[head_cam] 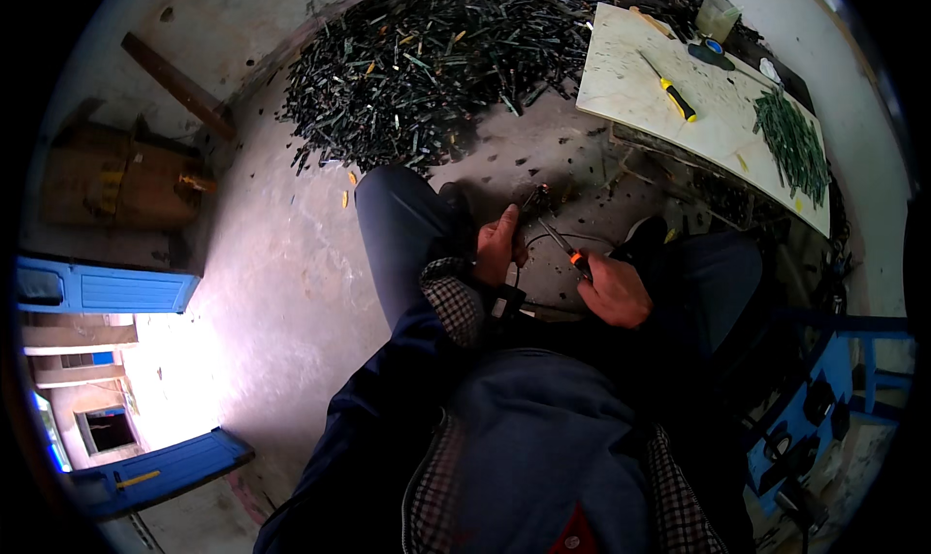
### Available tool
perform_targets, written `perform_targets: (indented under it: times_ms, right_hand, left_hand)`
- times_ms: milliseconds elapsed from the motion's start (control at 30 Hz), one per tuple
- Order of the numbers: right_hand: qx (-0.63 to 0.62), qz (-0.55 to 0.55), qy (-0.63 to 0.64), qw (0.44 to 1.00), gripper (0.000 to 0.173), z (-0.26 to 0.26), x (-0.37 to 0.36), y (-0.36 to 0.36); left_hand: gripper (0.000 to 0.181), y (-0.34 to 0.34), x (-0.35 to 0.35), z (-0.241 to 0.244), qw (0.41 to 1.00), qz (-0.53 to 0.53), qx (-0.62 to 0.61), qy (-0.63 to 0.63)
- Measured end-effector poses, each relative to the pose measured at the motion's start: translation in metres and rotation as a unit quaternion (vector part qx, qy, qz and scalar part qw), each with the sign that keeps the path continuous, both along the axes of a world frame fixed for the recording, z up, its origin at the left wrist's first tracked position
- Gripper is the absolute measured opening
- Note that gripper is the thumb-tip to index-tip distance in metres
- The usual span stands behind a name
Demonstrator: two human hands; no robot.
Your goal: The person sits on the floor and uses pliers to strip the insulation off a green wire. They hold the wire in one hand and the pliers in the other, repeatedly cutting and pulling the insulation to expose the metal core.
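Observation:
Between the person's knees, my left hand (497, 245) grips a small dark piece (537, 199), too blurred to name, with a little orange at its far end. My right hand (617, 291) holds a screwdriver (566, 249) with an orange and black handle; its shaft points up and left toward the dark piece, and I cannot tell whether its tip touches. A thin black cable (553, 237) curves between the hands. Below the left wrist is a small black device (505, 303) with a light face.
A big heap of dark strips (436, 59) covers the floor ahead. On the pale board (625, 67) at right lie a yellow-black screwdriver (679, 100), green strips (793, 143) and a plastic cup (716, 17). A cardboard box (120, 183) and blue doors (131, 290) are at left.

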State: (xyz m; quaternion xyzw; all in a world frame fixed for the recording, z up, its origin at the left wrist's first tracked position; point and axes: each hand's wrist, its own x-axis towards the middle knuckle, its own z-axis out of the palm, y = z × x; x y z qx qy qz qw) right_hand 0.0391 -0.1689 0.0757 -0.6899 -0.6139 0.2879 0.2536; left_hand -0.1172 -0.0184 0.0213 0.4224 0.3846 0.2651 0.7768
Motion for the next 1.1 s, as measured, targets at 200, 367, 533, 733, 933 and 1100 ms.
perform_targets:
  times_ms: [200,367,533,733,933,1100]
  right_hand:
    - [0.0,-0.014,-0.048,0.999,0.025,-0.013,-0.004,0.002]
    - [-0.016,-0.016,-0.088,0.996,0.025,-0.022,-0.006,0.003]
    - [-0.022,-0.034,-0.154,0.987,0.03,-0.029,-0.011,0.002]
    - [-0.087,-0.027,-0.146,0.985,0.03,-0.031,-0.008,0.003]
    - [-0.068,-0.009,-0.11,0.992,0.026,-0.021,-0.003,0.004]
    - [-0.104,0.007,-0.121,0.987,0.022,-0.013,-0.003,0.009]
  left_hand:
    - [0.046,-0.002,0.002,-0.003,0.999,-0.029,0.032,0.032]
    - [0.045,-0.002,0.002,-0.01,0.997,-0.026,0.044,0.052]
    - [0.046,-0.007,0.004,-0.002,0.99,-0.032,0.093,0.105]
    - [0.044,-0.007,0.004,-0.003,0.985,-0.041,0.109,0.13]
    - [0.044,-0.009,0.006,-0.006,0.973,-0.052,0.15,0.168]
    - [0.043,-0.009,0.005,-0.02,0.922,-0.052,0.319,0.216]
